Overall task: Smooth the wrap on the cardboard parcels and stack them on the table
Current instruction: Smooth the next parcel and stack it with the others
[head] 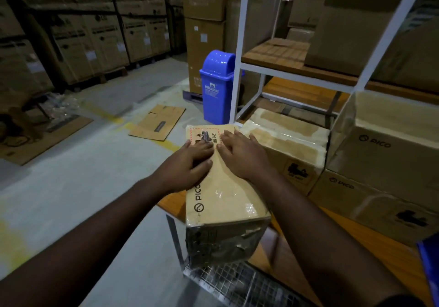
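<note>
A long cardboard parcel (228, 199) in clear plastic wrap lies on the wooden table (370, 240), its near end over the table's front edge. It bears a "PICO" mark and a "UN 3481" label. My left hand (190, 166) lies flat on its top, fingers spread over the label. My right hand (242, 157) presses flat beside it, fingers pointing away from me. Another wrapped parcel (292, 149) lies just to the right. Two stacked wrapped parcels (384, 154) stand at the far right.
A white metal shelf frame (240, 52) with boxes rises behind the table. A blue bin (217, 88) stands on the floor beside it. Flattened cardboard (159, 122) lies on the concrete floor. A wire mesh basket (237, 285) sits below the table's edge. Pallets of boxes line the left wall.
</note>
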Demonstrator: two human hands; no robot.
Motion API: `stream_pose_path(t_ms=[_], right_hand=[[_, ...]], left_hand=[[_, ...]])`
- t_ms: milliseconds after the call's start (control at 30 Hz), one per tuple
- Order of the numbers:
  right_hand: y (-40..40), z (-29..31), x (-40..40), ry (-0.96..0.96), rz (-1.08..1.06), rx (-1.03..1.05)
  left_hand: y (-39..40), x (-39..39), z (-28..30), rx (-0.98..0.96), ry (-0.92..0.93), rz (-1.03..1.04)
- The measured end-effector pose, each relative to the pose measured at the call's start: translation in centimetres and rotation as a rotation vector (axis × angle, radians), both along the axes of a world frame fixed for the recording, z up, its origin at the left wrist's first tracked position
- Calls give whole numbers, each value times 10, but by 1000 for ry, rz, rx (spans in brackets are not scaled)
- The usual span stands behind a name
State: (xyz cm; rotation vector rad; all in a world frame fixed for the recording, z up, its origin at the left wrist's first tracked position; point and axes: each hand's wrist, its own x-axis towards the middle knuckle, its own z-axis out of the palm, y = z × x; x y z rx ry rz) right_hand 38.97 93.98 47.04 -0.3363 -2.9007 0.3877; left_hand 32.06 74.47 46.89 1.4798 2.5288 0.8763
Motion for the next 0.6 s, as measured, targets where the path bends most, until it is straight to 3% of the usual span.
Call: stream_pose_path(t_ms=[167,300,433,600], right_hand=[[-20,-8,55,82,66,-81],[-17,-14,62,23,61,-62],[-10,-7,55,4,63,-17],[-7,-4,68,9,94,-33]], left_hand=[[-25,21,-13,-24,-28,32],[-12,23,-7,-63,-46,29],[-9,22,5,-238,59,12],[-31,35,11,-429,43,-223]])
